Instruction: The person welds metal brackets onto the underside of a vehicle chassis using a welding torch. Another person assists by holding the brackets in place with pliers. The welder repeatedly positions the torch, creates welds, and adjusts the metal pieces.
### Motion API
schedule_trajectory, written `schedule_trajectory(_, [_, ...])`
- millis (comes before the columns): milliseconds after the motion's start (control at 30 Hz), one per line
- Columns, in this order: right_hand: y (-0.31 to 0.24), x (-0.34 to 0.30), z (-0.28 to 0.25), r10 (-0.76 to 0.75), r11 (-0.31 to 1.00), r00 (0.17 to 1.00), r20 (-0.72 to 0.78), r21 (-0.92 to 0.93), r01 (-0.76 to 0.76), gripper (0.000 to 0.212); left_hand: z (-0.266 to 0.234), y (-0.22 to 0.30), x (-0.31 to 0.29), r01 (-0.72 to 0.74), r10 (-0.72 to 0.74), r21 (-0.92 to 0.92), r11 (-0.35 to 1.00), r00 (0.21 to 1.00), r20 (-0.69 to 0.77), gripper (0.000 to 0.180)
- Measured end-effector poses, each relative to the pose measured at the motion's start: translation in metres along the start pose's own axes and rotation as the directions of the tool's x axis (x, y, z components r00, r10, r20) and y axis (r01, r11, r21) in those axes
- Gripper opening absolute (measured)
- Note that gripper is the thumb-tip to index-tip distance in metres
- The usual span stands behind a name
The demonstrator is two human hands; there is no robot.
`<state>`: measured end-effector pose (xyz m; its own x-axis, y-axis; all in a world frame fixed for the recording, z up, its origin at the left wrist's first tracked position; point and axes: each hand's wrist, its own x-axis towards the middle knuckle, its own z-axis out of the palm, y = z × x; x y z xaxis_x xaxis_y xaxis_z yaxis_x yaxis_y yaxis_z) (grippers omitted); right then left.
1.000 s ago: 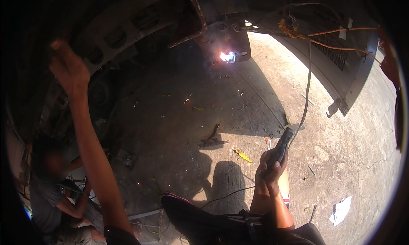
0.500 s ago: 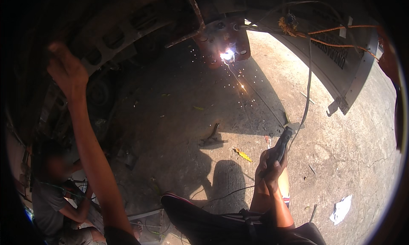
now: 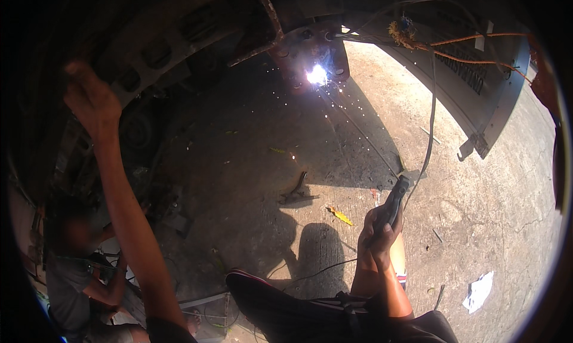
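In my right hand (image 3: 384,234) is a dark welding electrode holder (image 3: 393,207), fingers wrapped round its handle. A long thin welding rod (image 3: 364,135) runs from its jaws up and left to a rusty metal bracket (image 3: 338,61). The rod's tip is lost in a bright white-blue arc (image 3: 317,75) at the bracket's lower part, with sparks flying about it. My left arm is raised on the left, and my left hand (image 3: 95,101) grips the edge of a dark metal frame (image 3: 128,79) with holes along it; its fingertips are in shadow.
A cable (image 3: 431,113) hangs down on the right beside the holder. Orange rope (image 3: 477,40) is tied near a panel (image 3: 495,113). At lower left a person (image 3: 74,283) crouches. On the concrete lie a metal piece (image 3: 296,194), a yellow leaf (image 3: 340,216) and white paper (image 3: 478,292).
The arc glows a little larger, and its sparks have scattered differently. Both of my hands stay almost where they were.
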<state>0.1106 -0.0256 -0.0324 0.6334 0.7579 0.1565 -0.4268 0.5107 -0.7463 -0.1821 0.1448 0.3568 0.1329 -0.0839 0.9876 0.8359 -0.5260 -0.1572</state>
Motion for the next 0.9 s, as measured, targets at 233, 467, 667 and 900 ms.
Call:
schedule_trajectory(233, [0.005, 0.001, -0.003, -0.017, 1.0, 1.0, -0.012, -0.003, 0.017, 0.11, -0.001, -0.002, -0.001, 0.073, -0.073, -0.002, 0.997, 0.997, 0.024, 0.071])
schedule_trajectory(467, [0.013, 0.005, -0.008, -0.101, 0.995, 0.995, 0.025, 0.016, 0.101, 0.076, 0.001, -0.007, 0.001, 0.021, -0.021, 0.021, 1.0, 1.0, -0.021, 0.068])
schedule_trajectory(667, [0.013, 0.006, -0.008, -0.108, 0.994, 0.994, 0.03, -0.009, 0.108, 0.073, 0.004, 0.001, 0.003, 0.0, 0.005, 0.09, 0.996, 0.999, -0.048, 0.073])
schedule_trajectory(900, [0.012, 0.006, -0.006, -0.11, 0.994, 0.994, 0.025, -0.02, 0.111, 0.073, 0.002, -0.003, 0.002, 0.086, -0.086, 0.097, 0.992, 0.996, -0.005, 0.071])
